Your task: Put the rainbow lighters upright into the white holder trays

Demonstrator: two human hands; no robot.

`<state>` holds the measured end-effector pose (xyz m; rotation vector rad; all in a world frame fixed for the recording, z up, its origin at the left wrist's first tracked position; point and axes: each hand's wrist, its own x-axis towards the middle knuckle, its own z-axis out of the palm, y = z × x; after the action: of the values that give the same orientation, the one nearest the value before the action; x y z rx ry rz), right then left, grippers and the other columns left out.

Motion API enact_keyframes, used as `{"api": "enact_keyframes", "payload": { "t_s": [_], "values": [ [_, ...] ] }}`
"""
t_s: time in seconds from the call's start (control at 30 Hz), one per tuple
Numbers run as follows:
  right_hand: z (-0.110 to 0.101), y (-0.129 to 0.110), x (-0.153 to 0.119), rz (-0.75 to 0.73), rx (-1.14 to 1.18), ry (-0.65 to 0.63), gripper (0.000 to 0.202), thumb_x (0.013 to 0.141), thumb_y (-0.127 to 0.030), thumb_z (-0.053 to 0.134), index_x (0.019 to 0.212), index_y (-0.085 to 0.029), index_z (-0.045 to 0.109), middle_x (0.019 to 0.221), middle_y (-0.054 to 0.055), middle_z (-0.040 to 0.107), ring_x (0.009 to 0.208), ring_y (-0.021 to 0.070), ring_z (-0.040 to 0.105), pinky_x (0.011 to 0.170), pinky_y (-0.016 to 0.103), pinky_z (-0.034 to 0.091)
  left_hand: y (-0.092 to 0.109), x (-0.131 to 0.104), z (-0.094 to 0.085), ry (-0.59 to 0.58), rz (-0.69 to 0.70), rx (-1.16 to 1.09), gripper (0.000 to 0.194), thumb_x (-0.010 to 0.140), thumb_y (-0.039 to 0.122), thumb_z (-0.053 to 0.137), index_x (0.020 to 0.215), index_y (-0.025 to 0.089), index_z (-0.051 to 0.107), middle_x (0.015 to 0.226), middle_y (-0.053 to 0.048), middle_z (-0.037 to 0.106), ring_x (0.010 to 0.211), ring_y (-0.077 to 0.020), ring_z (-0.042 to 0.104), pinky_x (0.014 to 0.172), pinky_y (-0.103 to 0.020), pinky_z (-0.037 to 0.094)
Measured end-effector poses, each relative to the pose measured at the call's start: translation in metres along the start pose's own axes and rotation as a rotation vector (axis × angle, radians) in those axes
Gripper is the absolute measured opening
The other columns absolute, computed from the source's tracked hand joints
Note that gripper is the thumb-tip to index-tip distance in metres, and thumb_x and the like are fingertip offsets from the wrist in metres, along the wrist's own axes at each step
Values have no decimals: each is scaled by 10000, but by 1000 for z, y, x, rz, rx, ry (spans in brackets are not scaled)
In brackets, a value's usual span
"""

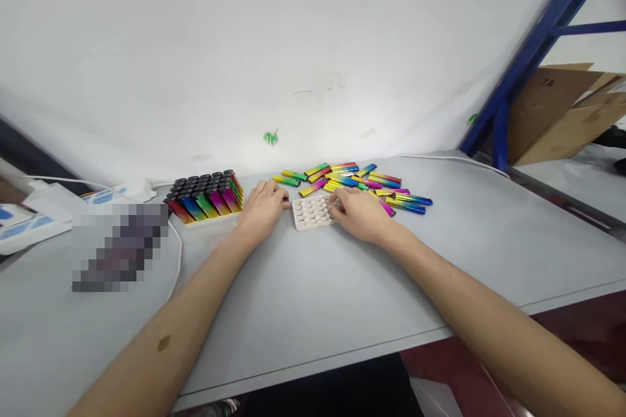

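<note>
A white tray (313, 213) with rows of oval slots lies on the grey table. My right hand (356, 210) is closed at the tray's right edge, its fingers gripping it. Just left of the tray, my left hand (264, 205) has its fingers curled round something small and dark, too hidden to name. Behind the tray and to its right lie several loose shiny multicoloured pieces (386, 180). To the left of my left hand, a block of upright colourful pieces with black tops (208, 197) stands in a pale base.
White power strips (42, 225) and papers lie at the far left, near a blurred dark object (122, 247) and a white cable. Behind the table (303, 300) rises a white wall. Cardboard boxes (552, 104) stand beyond a blue frame (531, 45) at right.
</note>
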<state>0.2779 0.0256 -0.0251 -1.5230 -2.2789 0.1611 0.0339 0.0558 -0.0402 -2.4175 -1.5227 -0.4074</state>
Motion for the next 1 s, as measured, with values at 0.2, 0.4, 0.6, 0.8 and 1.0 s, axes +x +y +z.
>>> {"api": "enact_keyframes", "payload": {
  "t_s": [0.2, 0.4, 0.6, 0.8, 1.0],
  "values": [
    [1, 0, -1, 37, 79, -5, 183, 932, -319, 528, 1027, -227, 655, 989, 58, 716, 985, 218, 630, 689, 292, 405, 6, -4, -7, -3, -180, -178, 185, 977, 347, 463, 1074, 204, 530, 947, -88, 679, 905, -277, 604, 835, -405, 442],
    [1, -2, -2, 35, 187, -43, 151, 930, -317, 543, 1009, -232, 641, 863, 8, 721, 893, 188, 629, 651, 277, 400, 12, -2, -7, 178, -367, -596, 230, 956, 401, 472, 1109, 237, 526, 739, 16, 607, 691, -175, 588, 688, -283, 412],
    [-1, -3, -2, 45, 174, -53, 149, 933, -304, 538, 998, -224, 646, 825, 1, 714, 831, 176, 624, 635, 276, 384, 14, -4, -8, 153, -418, -908, 253, 941, 439, 460, 930, 222, 591, 749, 29, 612, 501, -97, 533, 525, -235, 381],
    [0, -3, -1, 40, 179, -58, 146, 927, -299, 543, 1005, -226, 643, 820, -6, 713, 829, 170, 622, 630, 271, 378, 14, -3, -4, 199, -479, -937, 282, 926, 494, 464, 998, 240, 562, 716, 50, 578, 470, -97, 518, 491, -231, 362],
    [0, -2, -2, 39, 164, -44, 153, 925, -307, 546, 1006, -227, 649, 834, -2, 715, 835, 171, 621, 630, 273, 376, 19, 2, -7, 144, -634, -808, 252, 939, 423, 414, 959, 226, 570, 751, 6, 659, 638, -152, 573, 597, -263, 422]
  ]
}}
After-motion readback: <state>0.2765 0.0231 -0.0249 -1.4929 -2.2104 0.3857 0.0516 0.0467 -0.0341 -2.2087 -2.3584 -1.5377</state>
